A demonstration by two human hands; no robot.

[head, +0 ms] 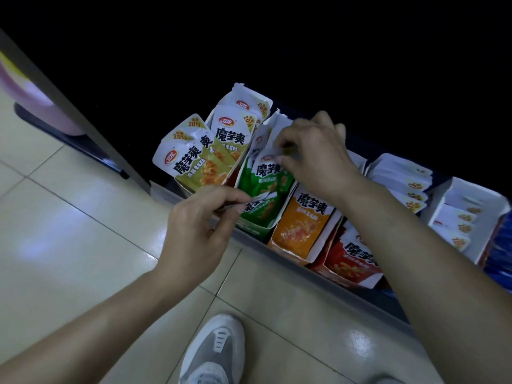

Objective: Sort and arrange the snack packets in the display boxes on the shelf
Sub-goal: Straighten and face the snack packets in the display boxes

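Left hand (202, 217) is at the front of the green box (250, 228), thumb and forefinger pinching the edge of a single packet (263, 196) just above the box's front wall, the other fingers curled under. Right hand (313, 159) reaches over the same box, fingertips bunched and pinching the white tops of the green packets (266, 184) standing upright inside it.

Just left, the leftmost box (186, 187) is packed with olive packets (194, 162), fanned out and leaning, some poking well above the rim. To the right of the green one, the orange box (299, 231) shows an orange packet face-on at its open front, and touching that, the red box (349, 264) holds red packets.

Behind them, a row of white-backed packets (401, 176) lies stacked on edge, and a white box (476, 195) at the far right holds more of the same. All the boxes sit behind the grey shelf lip (332, 284). Below, cream floor tiles (83, 217) and one grey-and-white shoe (213, 350).
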